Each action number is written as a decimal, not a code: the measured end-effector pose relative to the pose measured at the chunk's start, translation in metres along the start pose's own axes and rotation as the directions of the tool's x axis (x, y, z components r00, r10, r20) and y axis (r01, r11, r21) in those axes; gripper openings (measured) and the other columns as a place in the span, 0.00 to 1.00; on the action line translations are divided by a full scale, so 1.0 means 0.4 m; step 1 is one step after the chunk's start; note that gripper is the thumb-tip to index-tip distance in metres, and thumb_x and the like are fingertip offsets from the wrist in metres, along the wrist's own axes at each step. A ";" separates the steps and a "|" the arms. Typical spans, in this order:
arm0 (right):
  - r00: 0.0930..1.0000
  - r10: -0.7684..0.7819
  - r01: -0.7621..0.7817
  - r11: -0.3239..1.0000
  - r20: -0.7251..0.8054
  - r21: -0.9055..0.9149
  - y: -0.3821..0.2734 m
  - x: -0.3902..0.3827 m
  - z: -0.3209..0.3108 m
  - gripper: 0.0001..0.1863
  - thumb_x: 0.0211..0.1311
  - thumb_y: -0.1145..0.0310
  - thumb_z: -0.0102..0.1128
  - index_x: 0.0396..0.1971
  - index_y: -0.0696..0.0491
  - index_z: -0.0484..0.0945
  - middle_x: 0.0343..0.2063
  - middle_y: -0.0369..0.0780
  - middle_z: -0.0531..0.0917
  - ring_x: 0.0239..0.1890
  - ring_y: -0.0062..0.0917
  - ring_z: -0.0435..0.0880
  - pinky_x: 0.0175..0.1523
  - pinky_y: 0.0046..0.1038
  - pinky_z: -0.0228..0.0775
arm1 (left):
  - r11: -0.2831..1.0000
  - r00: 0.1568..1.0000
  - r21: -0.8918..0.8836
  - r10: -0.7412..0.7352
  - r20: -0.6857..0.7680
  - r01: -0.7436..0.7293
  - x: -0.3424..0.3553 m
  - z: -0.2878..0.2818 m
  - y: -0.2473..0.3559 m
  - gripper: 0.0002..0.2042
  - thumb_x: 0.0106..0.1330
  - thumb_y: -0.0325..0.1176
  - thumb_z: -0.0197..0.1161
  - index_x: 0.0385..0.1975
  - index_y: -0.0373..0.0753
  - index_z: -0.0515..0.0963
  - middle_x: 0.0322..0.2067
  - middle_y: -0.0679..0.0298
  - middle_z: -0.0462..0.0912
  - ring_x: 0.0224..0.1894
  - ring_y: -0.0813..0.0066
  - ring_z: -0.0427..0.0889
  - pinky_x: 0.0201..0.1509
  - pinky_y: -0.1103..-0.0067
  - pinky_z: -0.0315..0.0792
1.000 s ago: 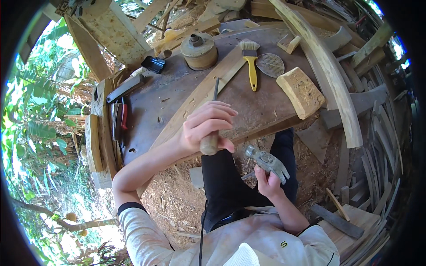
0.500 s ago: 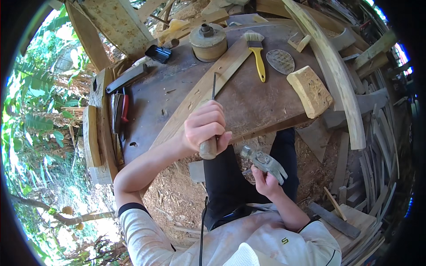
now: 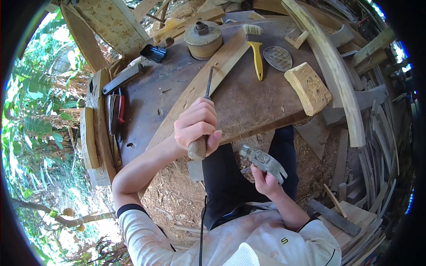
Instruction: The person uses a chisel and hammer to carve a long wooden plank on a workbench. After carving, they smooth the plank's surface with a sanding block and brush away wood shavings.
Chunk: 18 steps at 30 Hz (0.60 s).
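My left hand (image 3: 197,124) is closed round the wooden handle of a chisel (image 3: 208,84). The chisel's thin metal blade points away from me, its tip over a long wooden board (image 3: 184,104) that lies slantwise on the brown worktable (image 3: 248,104). Small notches show in the board near the tip; whether the tip touches the wood I cannot tell. Low over my right thigh, my right hand (image 3: 266,181) grips a claw hammer (image 3: 265,162) near its head, and most of its handle is hidden.
On the table are a yellow-handled brush (image 3: 256,60), a ribbed oval piece (image 3: 278,59), a wood block (image 3: 307,88) and a round drum with a bolt (image 3: 203,41). Red-handled pliers (image 3: 121,108) lie at the left edge. A long curved pole (image 3: 330,71) leans at right beside stacked wood strips.
My left hand has shifted slightly left and the chisel's handle end has swung left, tilting the tool more. My right hand and the hammer stay almost still. The whole view has shifted a little.
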State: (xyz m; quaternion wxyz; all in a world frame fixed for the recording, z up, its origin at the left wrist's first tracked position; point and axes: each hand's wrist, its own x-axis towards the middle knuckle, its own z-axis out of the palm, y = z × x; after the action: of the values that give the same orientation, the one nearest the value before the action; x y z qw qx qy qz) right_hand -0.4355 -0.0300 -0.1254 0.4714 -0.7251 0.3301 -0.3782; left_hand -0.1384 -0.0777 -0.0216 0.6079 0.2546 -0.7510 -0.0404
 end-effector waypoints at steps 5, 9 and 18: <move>1.000 -0.003 0.003 0.999 -0.018 0.037 0.009 0.002 0.006 0.07 0.71 0.71 0.67 0.42 0.59 0.86 0.33 0.42 0.90 0.30 0.30 0.90 0.35 0.29 0.80 | 1.000 1.000 -0.018 -0.020 -0.008 0.019 -0.006 0.002 -0.018 0.09 0.55 0.16 0.64 0.24 0.36 0.72 0.25 0.60 0.74 0.25 0.60 0.75 0.36 0.65 0.73; 1.000 0.022 -0.022 1.000 0.012 0.007 -0.008 0.005 0.002 0.07 0.70 0.71 0.67 0.42 0.59 0.86 0.32 0.42 0.90 0.29 0.30 0.91 0.35 0.29 0.80 | 1.000 1.000 -0.005 -0.012 0.014 0.012 -0.011 0.003 -0.024 0.08 0.57 0.17 0.62 0.25 0.36 0.71 0.25 0.60 0.73 0.26 0.60 0.75 0.36 0.65 0.72; 0.999 -0.034 0.034 0.999 -0.011 -0.015 -0.010 0.011 0.002 0.07 0.70 0.71 0.68 0.42 0.58 0.85 0.31 0.42 0.90 0.28 0.29 0.90 0.34 0.29 0.79 | 1.000 0.999 -0.001 -0.016 0.029 0.016 -0.009 0.004 -0.020 0.07 0.62 0.18 0.60 0.26 0.36 0.69 0.25 0.61 0.73 0.27 0.63 0.74 0.36 0.66 0.72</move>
State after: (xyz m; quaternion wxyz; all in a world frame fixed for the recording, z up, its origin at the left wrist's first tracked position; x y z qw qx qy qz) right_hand -0.4321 -0.0321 -0.1208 0.4577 -0.7319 0.3230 -0.3879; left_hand -0.1367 -0.0835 -0.0283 0.5969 0.2595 -0.7576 -0.0492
